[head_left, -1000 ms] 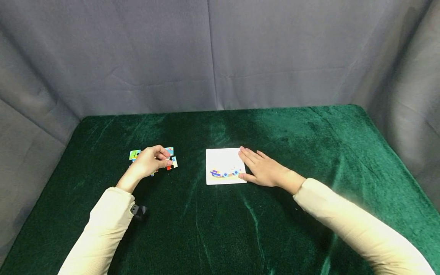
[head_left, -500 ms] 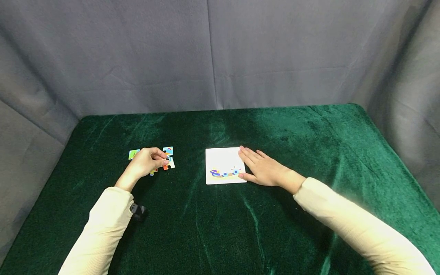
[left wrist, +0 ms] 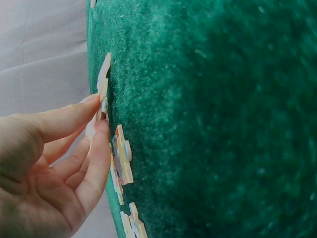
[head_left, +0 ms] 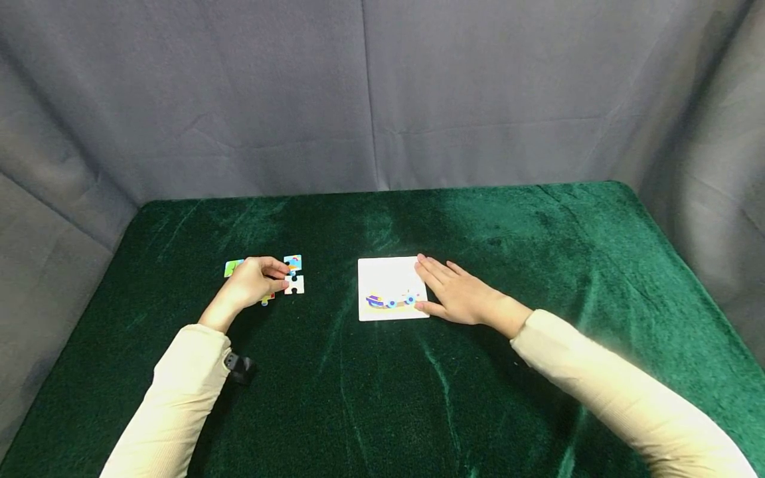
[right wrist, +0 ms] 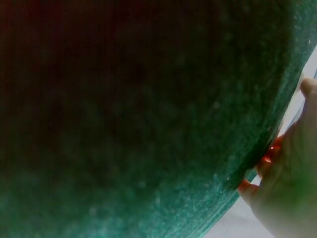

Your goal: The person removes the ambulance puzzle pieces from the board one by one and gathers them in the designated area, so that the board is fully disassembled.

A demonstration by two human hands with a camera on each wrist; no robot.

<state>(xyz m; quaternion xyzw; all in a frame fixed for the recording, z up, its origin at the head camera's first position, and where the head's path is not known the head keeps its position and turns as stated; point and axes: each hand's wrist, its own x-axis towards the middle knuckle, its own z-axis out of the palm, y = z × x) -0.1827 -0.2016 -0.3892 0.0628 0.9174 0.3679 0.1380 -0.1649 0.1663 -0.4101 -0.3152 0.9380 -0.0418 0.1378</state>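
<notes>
My left hand (head_left: 254,284) pinches a jigsaw puzzle piece (head_left: 295,285) between thumb and fingers; its face looks pale in the head view. Just behind it lies a blue puzzle piece (head_left: 293,263) with some orange. The left wrist view shows the thumb and a finger meeting at the piece edges, close over the green cloth. Other pieces (left wrist: 123,156) lie beneath and beside this hand, partly hidden by it. My right hand (head_left: 457,295) rests with straight fingers on the right edge of a white card (head_left: 388,275) printed with a small purple, blue and yellow picture.
A green piece (head_left: 233,268) shows behind the left hand, and a yellow and red one (head_left: 267,300) in front of it. Green velvety cloth (head_left: 382,392) covers the table. A grey curtain (head_left: 239,99) hangs beyond its far edge.
My left hand has shifted slightly left with the puzzle piece, which has turned straighter and lies in line with the blue piece. The right hand and card have stayed put.
</notes>
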